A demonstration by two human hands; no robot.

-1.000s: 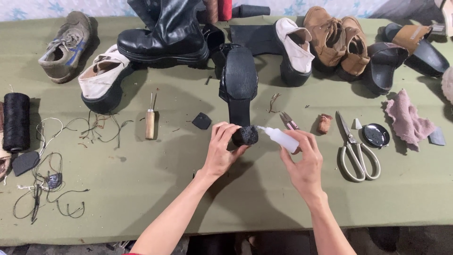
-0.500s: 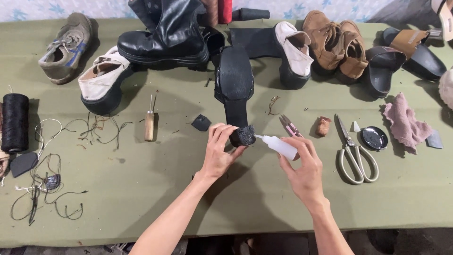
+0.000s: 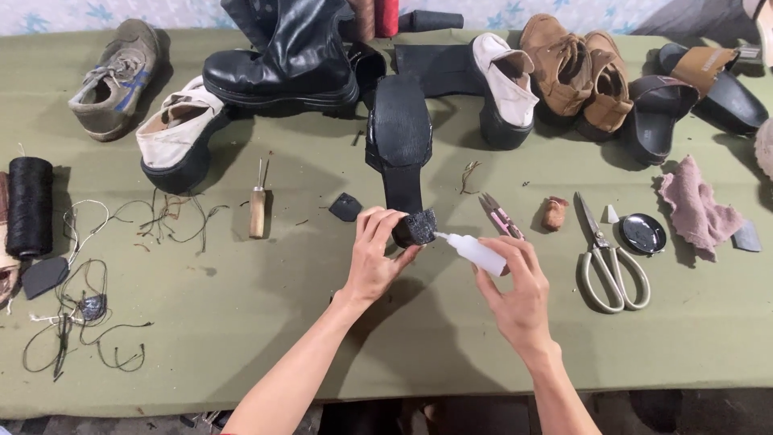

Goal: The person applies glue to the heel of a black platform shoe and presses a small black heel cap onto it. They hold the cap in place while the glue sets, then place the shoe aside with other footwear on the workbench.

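The black upturned shoe with block heel has drifted slightly lower and left in the view since a second ago, and the small white squeeze bottle with pointed nozzle has closed in; a second ago its tip sat off to the right of the heel, now it touches the heel's rough black end face; this reads as glue going on, though no bead is visible at this size. Left hand is clamped round the heel block, fingers over the top, thumb underneath; right hand is wrapped tight on the bottle body; the hands stay apart, joined only through nozzle and heel. The shoe lies sole-up in the middle of the olive-green cloth-covered table, toe pointing away; sole matte, smooth rubber, heel face coarse and crumbly. Nearby: small black wedge-shaped rubber scrap just left of the hand; wooden-handled awl; pink thread snips; steel scissors with pale handles; crumpled pink rag; spool of black thread; glossy black leather boot behind.
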